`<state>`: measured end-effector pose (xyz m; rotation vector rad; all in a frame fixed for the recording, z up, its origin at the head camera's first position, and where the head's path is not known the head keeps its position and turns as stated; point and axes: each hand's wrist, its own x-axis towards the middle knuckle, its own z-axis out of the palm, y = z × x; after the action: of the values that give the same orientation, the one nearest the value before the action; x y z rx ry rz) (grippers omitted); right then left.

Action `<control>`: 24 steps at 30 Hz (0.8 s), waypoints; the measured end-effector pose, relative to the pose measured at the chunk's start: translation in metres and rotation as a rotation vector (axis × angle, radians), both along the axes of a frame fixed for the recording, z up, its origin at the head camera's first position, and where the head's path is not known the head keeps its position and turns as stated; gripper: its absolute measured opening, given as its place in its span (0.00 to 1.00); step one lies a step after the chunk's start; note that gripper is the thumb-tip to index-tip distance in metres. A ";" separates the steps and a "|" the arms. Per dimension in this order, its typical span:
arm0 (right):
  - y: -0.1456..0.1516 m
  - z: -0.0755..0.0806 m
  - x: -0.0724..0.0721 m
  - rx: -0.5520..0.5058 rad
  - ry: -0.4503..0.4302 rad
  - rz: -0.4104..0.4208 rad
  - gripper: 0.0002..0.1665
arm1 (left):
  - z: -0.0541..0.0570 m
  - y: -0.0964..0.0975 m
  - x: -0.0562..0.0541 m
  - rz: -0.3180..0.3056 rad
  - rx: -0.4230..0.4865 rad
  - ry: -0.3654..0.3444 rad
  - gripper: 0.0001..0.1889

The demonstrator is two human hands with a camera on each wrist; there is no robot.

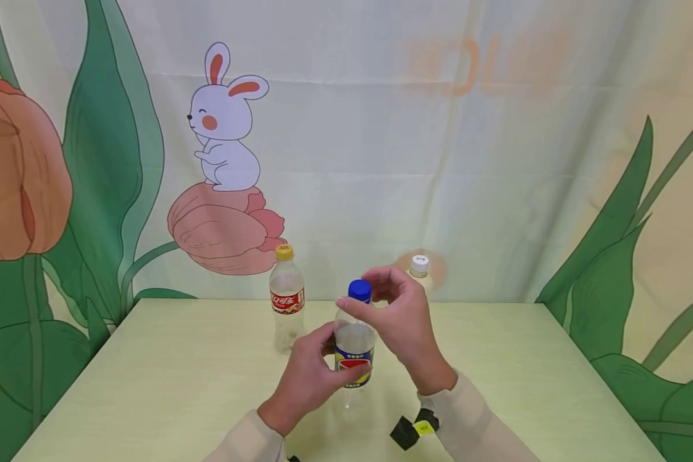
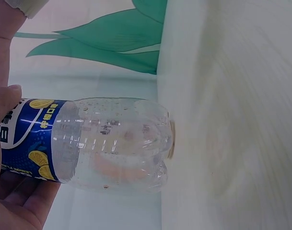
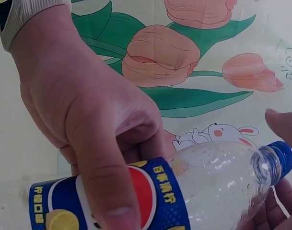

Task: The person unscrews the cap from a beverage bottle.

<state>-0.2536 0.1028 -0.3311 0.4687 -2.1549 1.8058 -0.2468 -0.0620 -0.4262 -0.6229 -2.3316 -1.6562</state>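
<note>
A clear plastic bottle point(image 1: 355, 337) with a blue lemon-patterned label stands upright in front of me, its base on or very near the tabletop. My left hand point(image 1: 312, 372) grips it round the label, thumb across the front. At the top is a blue cap point(image 3: 281, 160). My right hand point(image 1: 401, 314) is around this cap, with the thumb and fingers spread on either side. In the right wrist view a gap shows between that thumb and the cap; whether the other fingers touch it I cannot tell. The bottle looks empty apart from some droplets.
A clear bottle point(image 1: 287, 301) with a yellow cap and red label stands behind and left. Partly hidden behind my right hand is another bottle, its white cap point(image 1: 419, 263) showing. The pale table point(image 1: 150, 385) ends at a curtain point(image 1: 346, 160) printed with tulips and a rabbit.
</note>
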 end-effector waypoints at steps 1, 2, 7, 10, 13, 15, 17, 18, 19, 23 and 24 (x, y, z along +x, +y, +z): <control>0.000 0.001 0.000 0.001 0.003 -0.016 0.23 | 0.000 0.000 0.000 -0.005 0.003 0.000 0.28; -0.001 0.001 0.000 0.005 0.005 -0.029 0.23 | 0.000 0.000 0.000 -0.009 0.006 0.000 0.28; -0.001 0.005 0.001 0.004 -0.008 -0.053 0.20 | -0.001 0.000 0.000 -0.011 0.000 0.006 0.28; -0.001 0.007 0.002 -0.003 -0.025 -0.049 0.20 | 0.000 0.000 0.000 -0.004 -0.010 0.006 0.29; 0.000 0.007 0.002 -0.007 -0.039 -0.035 0.19 | 0.000 0.000 0.000 0.001 -0.007 0.008 0.28; 0.000 0.006 0.001 -0.006 -0.043 -0.020 0.19 | -0.001 0.000 0.000 0.003 0.002 0.013 0.28; 0.001 0.005 0.001 -0.005 -0.042 -0.006 0.18 | -0.001 0.000 -0.001 0.003 0.010 0.016 0.27; 0.001 0.005 0.001 -0.005 -0.039 0.000 0.18 | -0.001 0.000 -0.001 0.005 0.012 0.018 0.27; 0.001 0.005 0.000 -0.005 -0.036 0.007 0.18 | -0.001 0.000 -0.001 0.008 0.013 0.018 0.27; 0.001 0.004 0.000 0.006 -0.018 0.036 0.17 | -0.001 -0.001 -0.001 0.017 0.011 0.008 0.28; 0.001 0.004 -0.001 0.015 -0.014 0.045 0.17 | -0.001 -0.001 -0.001 0.019 0.007 0.005 0.28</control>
<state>-0.2543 0.1035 -0.3272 0.5133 -2.1856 1.8225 -0.2476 -0.0633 -0.4275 -0.6014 -2.3194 -1.6525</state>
